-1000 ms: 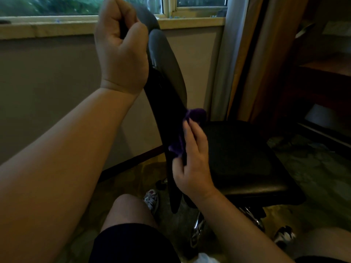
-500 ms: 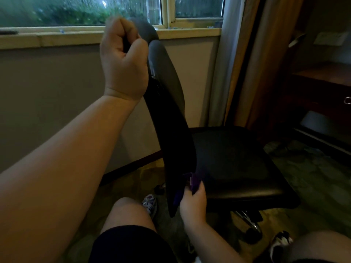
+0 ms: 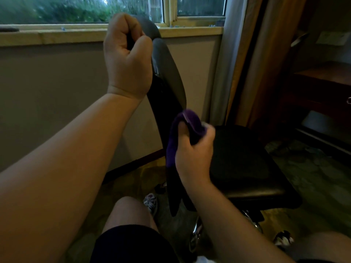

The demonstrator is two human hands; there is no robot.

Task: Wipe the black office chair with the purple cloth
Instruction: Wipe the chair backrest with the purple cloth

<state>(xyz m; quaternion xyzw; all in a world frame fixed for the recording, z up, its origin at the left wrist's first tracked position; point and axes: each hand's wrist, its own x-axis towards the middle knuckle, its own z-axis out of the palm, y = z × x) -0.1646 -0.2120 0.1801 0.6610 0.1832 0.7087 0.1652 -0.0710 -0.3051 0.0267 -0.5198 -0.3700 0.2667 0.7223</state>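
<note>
The black office chair stands in front of me, its backrest (image 3: 167, 76) seen edge-on and its padded seat (image 3: 247, 164) to the right. My left hand (image 3: 127, 59) is clenched around the top edge of the backrest. My right hand (image 3: 193, 154) grips the bunched purple cloth (image 3: 188, 128) and holds it against the backrest's edge, about halfway down. The cloth wraps over my fingers and hangs down the left side of the hand.
A wall with a window sill (image 3: 57, 35) is behind the chair. Curtains (image 3: 247, 63) hang to the right, with a dark wooden desk (image 3: 322, 88) beyond. My knees and shoes (image 3: 151, 203) are below, near the chair's chrome base (image 3: 197, 234).
My right hand slid the cloth down to the bottom of the backrest, then back up to its middle. My left hand has kept its grip on the top.
</note>
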